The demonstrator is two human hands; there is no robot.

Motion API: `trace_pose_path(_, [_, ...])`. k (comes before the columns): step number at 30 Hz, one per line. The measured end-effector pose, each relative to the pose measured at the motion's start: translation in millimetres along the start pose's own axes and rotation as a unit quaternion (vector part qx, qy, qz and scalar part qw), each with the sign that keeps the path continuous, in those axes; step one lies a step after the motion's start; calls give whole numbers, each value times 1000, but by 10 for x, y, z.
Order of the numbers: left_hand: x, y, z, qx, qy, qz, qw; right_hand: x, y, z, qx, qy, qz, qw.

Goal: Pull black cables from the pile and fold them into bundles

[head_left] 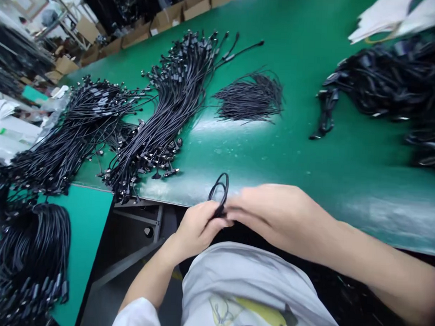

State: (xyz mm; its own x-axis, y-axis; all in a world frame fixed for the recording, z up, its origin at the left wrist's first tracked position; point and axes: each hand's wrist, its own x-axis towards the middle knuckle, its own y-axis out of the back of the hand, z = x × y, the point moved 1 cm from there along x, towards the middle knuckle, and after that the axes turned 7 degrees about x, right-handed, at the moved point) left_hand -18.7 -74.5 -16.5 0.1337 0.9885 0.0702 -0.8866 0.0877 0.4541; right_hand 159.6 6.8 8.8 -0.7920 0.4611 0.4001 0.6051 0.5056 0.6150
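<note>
A black cable (222, 182), wound into a small coil, stands up from my left hand (200, 227) just past the near table edge. The left thumb and fingers are closed around its lower part. My right hand (273, 213) meets it from the right, fingertips pressed together against the bundle and partly smeared by motion. What the right fingertips pinch is hidden. Beyond my hands, a pile of thin black ties (252, 97) lies on the green table.
Long bunches of straight black cables (177, 94) lie on the green table (293, 156) to the left. Coiled cables (383, 83) are heaped at the right, below white gloves (386, 16). More cables (48, 232) rest on a side table (89, 210). Cardboard boxes (168, 19) line the far edge.
</note>
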Motion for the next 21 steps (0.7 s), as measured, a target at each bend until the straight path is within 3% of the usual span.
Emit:
trace_pose_path(2, [7, -10, -5, -102, 25, 33, 994, 33, -51, 136, 130, -80, 97, 984])
trace_pose_path(5, [46, -44, -20, -333, 45, 97, 937, 13, -292, 295, 278, -186, 188, 924])
trace_pose_path(8, [96, -170, -53, -429, 140, 76, 889, -15, -529, 326, 358, -286, 179, 871])
trace_pose_path(10, [112, -270, -85, -461, 207, 71, 860, -26, -579, 313, 385, -313, 184, 849])
trace_pose_path(12, [117, -326, -111, -502, 221, 119, 827, -29, -567, 310, 444, -301, 157, 829])
trace_pose_path(14, [121, -326, -115, -532, 203, 173, 803, -24, -534, 327, 548, -283, 105, 780])
trace_pose_path(16, [121, -295, -97, -538, 186, 176, 803, -6, -503, 351, 650, -270, 79, 706])
trace_pose_path(19, [90, -264, -73, -503, 170, 144, 835, 49, -493, 344, 754, -268, 78, 594])
trace_pose_path(21, [39, -272, -83, -450, 160, 137, 868, 80, -520, 288, 780, -271, 75, 559])
